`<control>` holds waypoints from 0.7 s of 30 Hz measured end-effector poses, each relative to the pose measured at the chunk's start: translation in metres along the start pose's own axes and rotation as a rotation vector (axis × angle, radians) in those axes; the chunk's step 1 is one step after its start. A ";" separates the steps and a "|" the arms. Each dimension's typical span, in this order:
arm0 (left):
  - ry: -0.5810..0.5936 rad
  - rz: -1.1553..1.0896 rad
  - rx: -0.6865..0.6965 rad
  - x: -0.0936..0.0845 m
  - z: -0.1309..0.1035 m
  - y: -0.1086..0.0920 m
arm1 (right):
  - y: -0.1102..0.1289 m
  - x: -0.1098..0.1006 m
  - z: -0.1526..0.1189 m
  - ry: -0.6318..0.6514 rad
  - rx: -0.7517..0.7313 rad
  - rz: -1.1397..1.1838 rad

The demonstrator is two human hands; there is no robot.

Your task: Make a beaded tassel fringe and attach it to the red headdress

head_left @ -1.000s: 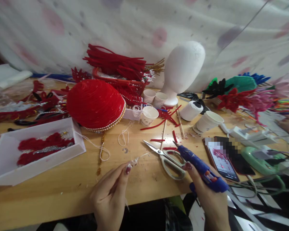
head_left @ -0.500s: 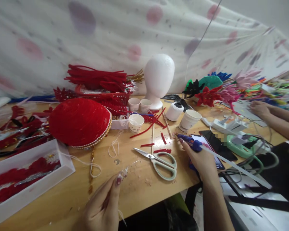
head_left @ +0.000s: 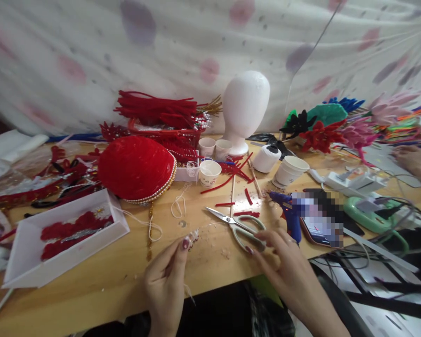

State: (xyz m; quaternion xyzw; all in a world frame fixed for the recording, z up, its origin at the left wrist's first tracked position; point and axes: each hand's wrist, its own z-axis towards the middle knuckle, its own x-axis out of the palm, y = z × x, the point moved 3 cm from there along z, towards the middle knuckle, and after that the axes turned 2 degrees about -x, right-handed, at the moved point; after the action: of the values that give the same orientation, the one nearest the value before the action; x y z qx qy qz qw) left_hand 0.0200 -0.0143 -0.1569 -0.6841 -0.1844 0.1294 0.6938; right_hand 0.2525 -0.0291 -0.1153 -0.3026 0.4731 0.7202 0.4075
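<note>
a small whitish beaded piece (head_left: pixel 193 237) is clamped between the fingers of the left hand (head_left: pixel 168 274), above the tabletop (head_left: pixel 107 274). the right hand (head_left: pixel 289 262) has its fingers apart at the handles of the scissors (head_left: pixel 230 220), contact unclear; a blue glue gun (head_left: pixel 292 216) lies beyond.

left hand (head_left: pixel 166 278): pinches beads (head_left: pixel 193 235) | right hand (head_left: pixel 284 260): at scissors (head_left: pixel 230 220) | glue gun (head_left: pixel 293 219): beside phone (head_left: pixel 317 235)

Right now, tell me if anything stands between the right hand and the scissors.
Nothing visible does. The right hand is at the handle loops of the scissors; the blue glue gun lies to their right, out of the way.
</note>
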 end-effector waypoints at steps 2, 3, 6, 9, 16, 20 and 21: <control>0.015 -0.044 -0.075 -0.002 0.003 -0.001 | 0.010 0.010 0.016 0.049 -0.104 -0.001; 0.024 -0.073 -0.111 -0.003 0.005 -0.003 | 0.011 0.013 0.023 0.068 -0.124 -0.009; 0.072 -0.181 -0.203 -0.009 0.015 -0.009 | 0.005 0.016 0.035 0.108 -0.095 -0.056; 0.104 -0.279 -0.287 -0.012 0.024 -0.014 | -0.003 0.015 0.036 0.174 -0.097 -0.103; 0.192 -0.310 -0.377 -0.013 0.041 -0.018 | -0.007 0.013 0.037 0.224 -0.143 -0.183; 0.175 -0.339 -0.402 -0.016 0.049 -0.017 | -0.019 -0.013 0.025 0.325 -0.054 0.024; 0.170 -0.343 -0.416 -0.017 0.049 -0.017 | -0.022 -0.022 0.020 0.320 -0.047 0.089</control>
State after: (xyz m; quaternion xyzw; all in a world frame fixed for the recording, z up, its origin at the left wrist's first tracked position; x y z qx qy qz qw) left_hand -0.0173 0.0225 -0.1419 -0.7791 -0.2611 -0.0884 0.5631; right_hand 0.2814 -0.0126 -0.0998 -0.4017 0.5281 0.6907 0.2875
